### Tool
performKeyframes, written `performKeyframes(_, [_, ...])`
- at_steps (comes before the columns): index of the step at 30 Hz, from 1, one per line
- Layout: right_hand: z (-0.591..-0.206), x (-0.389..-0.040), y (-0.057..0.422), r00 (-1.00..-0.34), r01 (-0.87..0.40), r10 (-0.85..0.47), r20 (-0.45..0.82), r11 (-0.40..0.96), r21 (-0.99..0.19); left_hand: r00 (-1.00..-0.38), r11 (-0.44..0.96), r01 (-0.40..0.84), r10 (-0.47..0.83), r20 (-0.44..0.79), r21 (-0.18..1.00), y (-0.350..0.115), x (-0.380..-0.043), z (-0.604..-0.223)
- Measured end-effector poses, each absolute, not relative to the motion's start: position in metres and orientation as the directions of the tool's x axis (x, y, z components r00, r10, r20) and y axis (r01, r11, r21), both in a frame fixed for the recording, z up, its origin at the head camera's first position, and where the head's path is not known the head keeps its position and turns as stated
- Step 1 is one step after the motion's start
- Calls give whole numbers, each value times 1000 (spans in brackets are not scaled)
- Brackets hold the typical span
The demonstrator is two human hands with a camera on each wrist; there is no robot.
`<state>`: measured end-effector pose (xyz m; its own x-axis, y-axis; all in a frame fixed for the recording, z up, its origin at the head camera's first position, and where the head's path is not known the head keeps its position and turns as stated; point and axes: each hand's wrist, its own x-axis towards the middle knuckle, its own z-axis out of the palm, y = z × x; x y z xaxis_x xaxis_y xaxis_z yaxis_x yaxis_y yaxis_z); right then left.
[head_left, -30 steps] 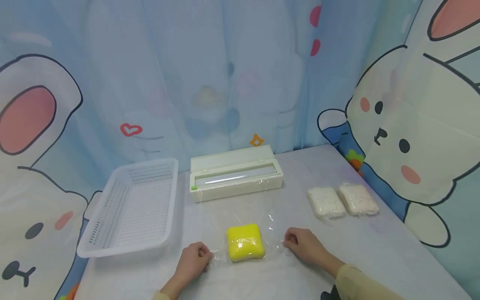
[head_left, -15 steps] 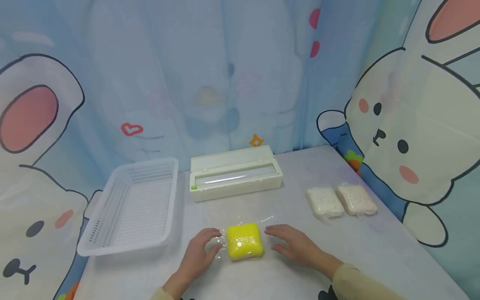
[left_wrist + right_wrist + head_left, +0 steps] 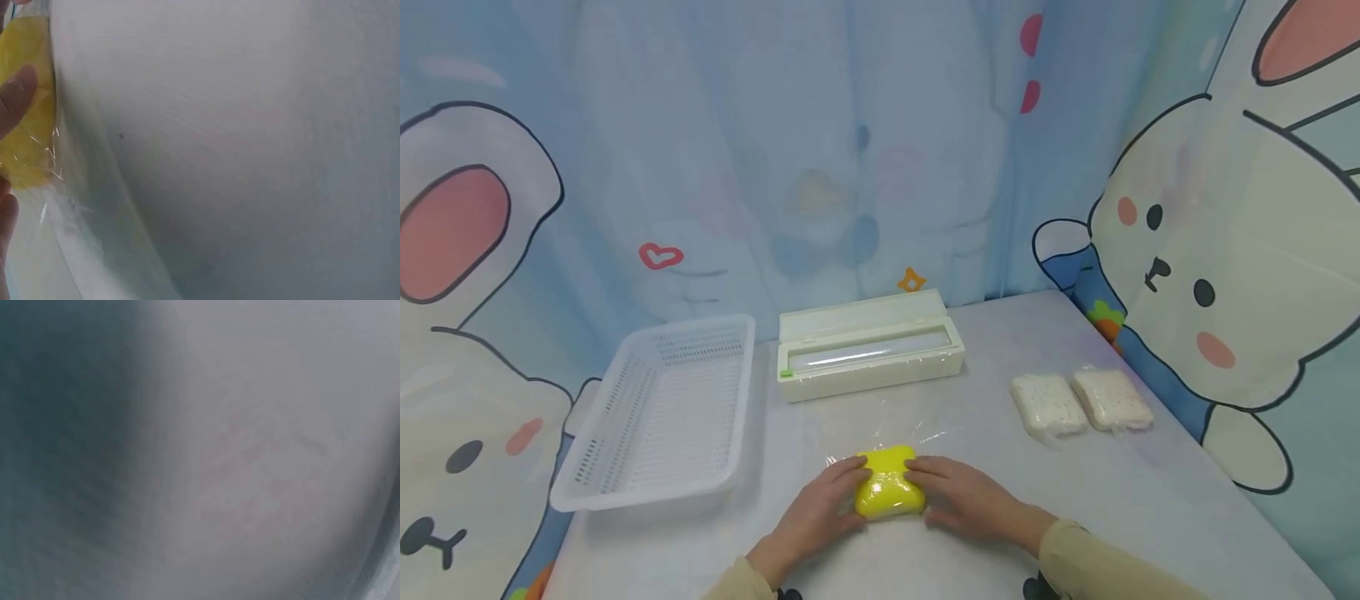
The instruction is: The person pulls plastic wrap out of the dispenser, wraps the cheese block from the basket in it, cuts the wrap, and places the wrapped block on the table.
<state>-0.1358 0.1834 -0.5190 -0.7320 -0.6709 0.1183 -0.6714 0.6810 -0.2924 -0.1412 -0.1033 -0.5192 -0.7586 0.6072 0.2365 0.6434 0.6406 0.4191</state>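
Note:
A yellow rounded block [image 3: 889,490], with a glossy layer of cling film over it, lies at the front of the table. My left hand [image 3: 822,510] holds its left side, fingers at the far corner and thumb near the front. On the opposite side my right hand [image 3: 967,502] grips it the same way. Clear cling film [image 3: 872,419] spreads behind the block. In the left wrist view, a thumb [image 3: 17,97] presses on the yellow block [image 3: 28,140] and the film wrinkles along its edge. The right wrist view shows only blurred pale and dark surfaces.
A cling film dispenser [image 3: 868,371] with its lid up stands behind the block. To the left sits a white perforated basket [image 3: 681,417]. Two white wrapped blocks, one [image 3: 1048,406] beside the other [image 3: 1112,400], lie at the right. Printed curtains enclose the table.
Both hands let go of the film's side edges, moved inward and now hold the yellow block from both sides. The film's sides have been folded in towards the block.

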Motion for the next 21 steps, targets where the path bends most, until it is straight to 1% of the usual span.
performKeyframes(2, [-520,-138,183,-709,-700,-687,159,662,-268,-783,658,606,592,190,447,-105,-142,-519])
performKeyframes(4, [-522,-141,182,-678,-734,-704,210,641,-223,-793,664,588,587,165,461,-105,-143,-520])
performKeyframes(7, [-525,-146,181,-641,-766,-720,264,619,-173,-787,655,594,594,168,466,-107,-145,-521])
performKeyframes(9, [-525,-149,180,-642,-766,-722,259,621,-168,-775,643,614,601,196,457,-108,-147,-522])
performKeyframes(12, [-521,-153,178,-674,-738,-710,203,637,-222,-756,611,640,607,244,465,-110,-150,-524])
performKeyframes(15, [-515,-156,178,-706,-699,-691,153,647,-306,-756,579,633,605,250,514,-112,-153,-523])
performKeyframes(17, [-510,-159,179,-730,-663,-674,117,654,-365,-775,568,593,593,216,571,-113,-156,-521])
performKeyframes(21, [-501,-168,180,-769,-576,-638,36,667,-474,-825,584,476,555,104,657,-115,-163,-515])
